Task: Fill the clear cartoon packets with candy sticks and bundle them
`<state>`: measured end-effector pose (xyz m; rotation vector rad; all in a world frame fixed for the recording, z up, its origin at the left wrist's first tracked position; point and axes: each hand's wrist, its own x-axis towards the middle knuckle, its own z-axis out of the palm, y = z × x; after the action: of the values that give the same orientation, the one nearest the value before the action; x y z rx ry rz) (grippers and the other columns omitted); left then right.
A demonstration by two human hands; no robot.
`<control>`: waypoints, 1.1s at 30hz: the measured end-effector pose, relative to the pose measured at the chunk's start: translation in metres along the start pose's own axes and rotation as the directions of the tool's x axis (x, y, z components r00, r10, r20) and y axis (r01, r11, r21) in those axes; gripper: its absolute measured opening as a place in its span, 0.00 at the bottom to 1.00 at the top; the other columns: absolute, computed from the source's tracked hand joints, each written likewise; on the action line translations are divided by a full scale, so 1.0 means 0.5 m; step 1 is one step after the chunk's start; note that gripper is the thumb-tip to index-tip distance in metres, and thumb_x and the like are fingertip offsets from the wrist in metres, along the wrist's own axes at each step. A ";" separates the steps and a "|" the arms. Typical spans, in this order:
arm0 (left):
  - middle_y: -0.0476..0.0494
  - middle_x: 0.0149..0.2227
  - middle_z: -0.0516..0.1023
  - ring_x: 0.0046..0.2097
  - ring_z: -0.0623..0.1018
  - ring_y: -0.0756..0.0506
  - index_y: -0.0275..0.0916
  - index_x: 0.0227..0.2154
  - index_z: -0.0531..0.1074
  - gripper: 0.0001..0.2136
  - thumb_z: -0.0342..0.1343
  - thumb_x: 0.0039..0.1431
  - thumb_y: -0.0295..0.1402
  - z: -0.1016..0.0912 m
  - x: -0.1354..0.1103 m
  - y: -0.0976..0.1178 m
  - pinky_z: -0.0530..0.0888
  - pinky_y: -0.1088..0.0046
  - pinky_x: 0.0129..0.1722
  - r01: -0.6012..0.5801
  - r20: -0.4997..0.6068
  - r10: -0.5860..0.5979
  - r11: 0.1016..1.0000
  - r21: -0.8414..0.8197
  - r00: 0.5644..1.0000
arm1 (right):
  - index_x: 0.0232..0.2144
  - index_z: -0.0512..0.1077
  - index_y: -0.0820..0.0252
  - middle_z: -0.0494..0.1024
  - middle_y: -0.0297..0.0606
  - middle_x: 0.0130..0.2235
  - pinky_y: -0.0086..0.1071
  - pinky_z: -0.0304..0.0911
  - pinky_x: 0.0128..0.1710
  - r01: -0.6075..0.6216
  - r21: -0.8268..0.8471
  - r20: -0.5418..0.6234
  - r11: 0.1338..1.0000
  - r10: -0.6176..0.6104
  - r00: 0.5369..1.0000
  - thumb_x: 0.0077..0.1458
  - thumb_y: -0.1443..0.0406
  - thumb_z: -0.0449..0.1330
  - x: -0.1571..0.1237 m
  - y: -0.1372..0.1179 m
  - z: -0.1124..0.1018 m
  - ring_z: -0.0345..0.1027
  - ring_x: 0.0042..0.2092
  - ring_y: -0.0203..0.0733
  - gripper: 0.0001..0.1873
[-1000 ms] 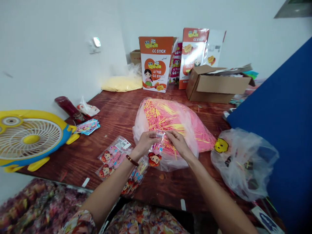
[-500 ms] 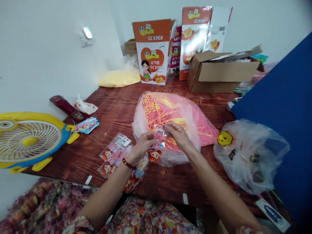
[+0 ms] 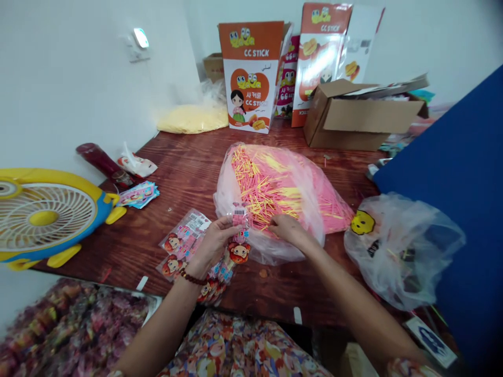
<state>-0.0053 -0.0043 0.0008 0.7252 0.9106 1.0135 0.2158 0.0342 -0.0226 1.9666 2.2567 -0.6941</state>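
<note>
My left hand (image 3: 212, 242) grips a small clear packet (image 3: 238, 230) printed with a red-haired cartoon head, holding it upright just left of the big bag. My right hand (image 3: 286, 229) rests on the near edge of that large clear bag of pink and yellow sticks (image 3: 275, 188), its fingers curled in among the sticks. What those fingers pinch is hidden. A pile of several similar cartoon packets (image 3: 184, 246) lies flat on the wooden table (image 3: 188, 173) under and left of my left wrist.
A yellow fan (image 3: 43, 214) stands at the left edge. Orange CC Stick cartons (image 3: 251, 73) and an open cardboard box (image 3: 357, 115) line the back. A crumpled clear bag with a smiley face (image 3: 396, 246) lies right, against a blue panel (image 3: 459, 183).
Both hands were together on the packet over the bag. Now my left hand has drawn the packet leftward alone, and my right hand has dropped onto the sticks.
</note>
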 end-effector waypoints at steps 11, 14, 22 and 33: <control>0.45 0.31 0.83 0.31 0.79 0.50 0.34 0.31 0.81 0.12 0.71 0.41 0.30 -0.014 -0.013 -0.012 0.73 0.77 0.34 -0.035 -0.012 0.036 0.996 0.081 0.999 | 0.36 0.74 0.58 0.80 0.38 0.36 0.29 0.55 0.31 -0.032 0.054 -0.122 0.998 0.039 0.992 0.54 0.66 0.53 -0.010 0.027 -0.034 0.71 0.36 0.41 0.10; 0.45 0.31 0.83 0.30 0.78 0.50 0.34 0.30 0.81 0.11 0.71 0.41 0.30 -0.011 -0.012 -0.016 0.72 0.76 0.33 -0.029 0.001 0.029 0.995 0.100 1.000 | 0.36 0.74 0.59 0.80 0.39 0.38 0.28 0.57 0.36 0.226 0.058 -0.158 0.972 -0.214 0.964 0.53 0.70 0.53 -0.009 -0.002 -0.029 0.70 0.39 0.40 0.10; 0.46 0.31 0.83 0.30 0.78 0.50 0.35 0.33 0.81 0.13 0.71 0.41 0.31 -0.014 -0.022 -0.007 0.72 0.76 0.34 -0.018 0.007 0.017 0.996 0.086 1.000 | 0.42 0.75 0.60 0.81 0.47 0.41 0.32 0.60 0.37 0.257 -0.172 0.079 0.951 -0.246 0.966 0.61 0.66 0.51 0.000 -0.044 -0.001 0.73 0.40 0.46 0.13; 0.47 0.29 0.82 0.27 0.76 0.51 0.35 0.30 0.81 0.11 0.72 0.41 0.31 -0.023 -0.029 -0.003 0.72 0.77 0.29 -0.028 0.000 0.028 0.993 0.113 1.000 | 0.39 0.75 0.61 0.80 0.47 0.40 0.32 0.58 0.36 0.217 -0.275 0.033 0.937 -0.216 0.976 0.64 0.67 0.48 -0.031 0.013 -0.053 0.74 0.40 0.46 0.14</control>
<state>-0.0184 -0.0172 -0.0015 0.8346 0.9673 0.9925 0.2309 0.0302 0.0045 1.6078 2.4369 -0.3666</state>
